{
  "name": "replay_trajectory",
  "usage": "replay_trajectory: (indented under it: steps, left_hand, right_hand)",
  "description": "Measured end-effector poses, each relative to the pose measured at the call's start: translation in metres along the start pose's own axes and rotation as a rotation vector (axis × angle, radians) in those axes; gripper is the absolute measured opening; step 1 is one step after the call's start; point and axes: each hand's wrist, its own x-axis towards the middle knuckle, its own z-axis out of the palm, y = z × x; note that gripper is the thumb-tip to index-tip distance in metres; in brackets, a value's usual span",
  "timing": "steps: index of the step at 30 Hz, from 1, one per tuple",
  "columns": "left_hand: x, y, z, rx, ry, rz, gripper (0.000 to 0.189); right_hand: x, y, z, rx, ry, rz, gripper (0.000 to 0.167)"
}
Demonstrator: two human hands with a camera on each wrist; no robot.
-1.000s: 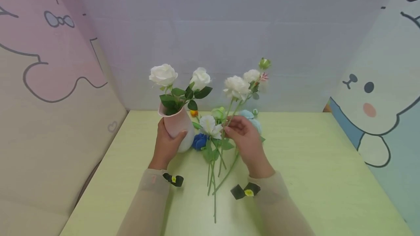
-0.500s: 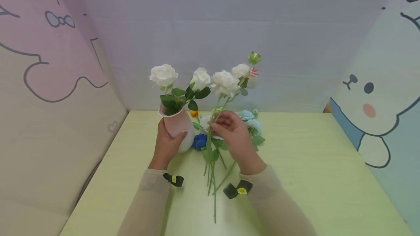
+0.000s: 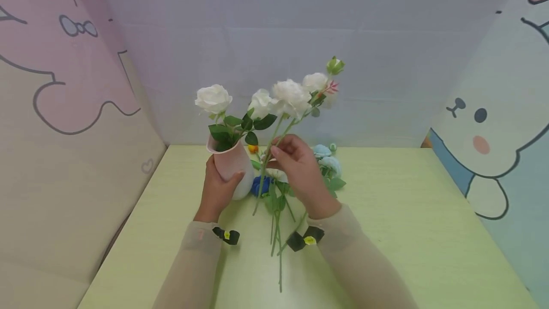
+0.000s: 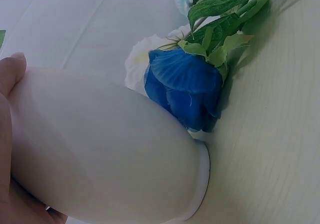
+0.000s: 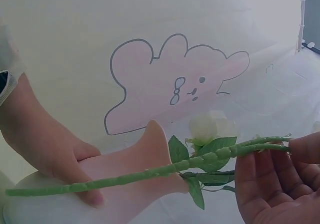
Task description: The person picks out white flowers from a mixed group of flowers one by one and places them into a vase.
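In the head view my left hand (image 3: 218,187) grips the pink-and-white vase (image 3: 231,161) round its body. The vase stands slightly tilted on the table; two white roses (image 3: 213,98) with dark green leaves are in its mouth. My right hand (image 3: 302,170) pinches the green stem of a white flower spray (image 3: 291,98) between thumb and fingers. That spray also bears a green bud (image 3: 335,66), and its blooms overlap the right-hand rose. In the right wrist view the branching stem (image 5: 145,174) passes in front of the vase, its lower end free.
Beside the vase base lies a blue flower (image 4: 185,89), close against it. Light blue flowers (image 3: 329,163) and a small orange bloom (image 3: 253,149) lie farther back on the pale table (image 3: 407,232). Several loose stems (image 3: 280,261) point toward me. Printed cloth walls enclose the table.
My right hand has moved left and up with the white spray, bringing its blooms next to the roses and lifting its stem end. The left hand and vase have stayed in place.
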Motion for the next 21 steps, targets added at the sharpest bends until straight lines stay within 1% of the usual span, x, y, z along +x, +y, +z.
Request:
replay_trajectory:
  steps: [4,7,11,14,18,21]
  left_hand:
    - [0.000,-0.002,0.000,-0.004,0.009,0.002,0.094]
    - [-0.001,-0.002,0.000,0.000,0.010,0.002,0.094]
    - [-0.001,-0.002,0.000,0.006,0.011,0.004,0.095]
    - [-0.002,-0.002,0.000,0.005,0.011,0.005,0.095]
    - [-0.001,-0.001,0.000,0.002,0.008,0.016,0.096]
    - [-0.001,-0.001,0.000,0.005,0.010,0.018,0.095]
  right_hand:
    - [0.006,-0.004,0.002,0.033,0.022,-0.028,0.007]
    - [0.011,-0.007,0.004,0.090,0.035,-0.042,0.002]
    - [0.017,-0.010,0.006,0.141,0.037,-0.050,0.008]
    - [0.021,-0.012,0.008,0.142,0.044,-0.060,0.007]
    - [0.023,-0.011,0.012,0.172,0.092,-0.086,0.007]
    - [0.024,-0.009,0.014,0.211,0.142,-0.110,0.014]
